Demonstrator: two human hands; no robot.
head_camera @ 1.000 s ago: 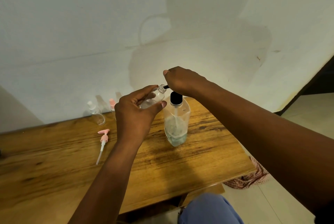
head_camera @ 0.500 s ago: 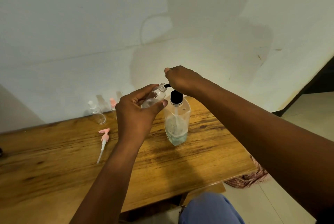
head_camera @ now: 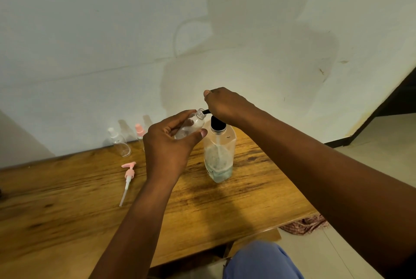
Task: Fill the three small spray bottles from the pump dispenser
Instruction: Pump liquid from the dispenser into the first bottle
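A clear pump dispenser (head_camera: 219,155) with a black pump head stands upright on the wooden table (head_camera: 67,211), with some liquid at its bottom. My right hand (head_camera: 225,105) rests on top of the pump head, fingers curled over it. My left hand (head_camera: 166,143) grips a small clear spray bottle (head_camera: 191,127), tilted, its open neck right at the black nozzle tip. Two more small bottles stand by the wall: a clear one (head_camera: 119,143) and one with a pink top (head_camera: 139,131), partly hidden behind my left hand.
A pink spray pump with its white tube (head_camera: 128,177) lies loose on the table left of my left arm. The white wall runs just behind the bottles. The table's right edge ends near a patterned cloth (head_camera: 304,226) on the floor. My blue-clad knee (head_camera: 258,260) is below.
My right hand and the pump head shifted slightly up between the first frame and now. The small bottle stays at the nozzle; nothing else moved.
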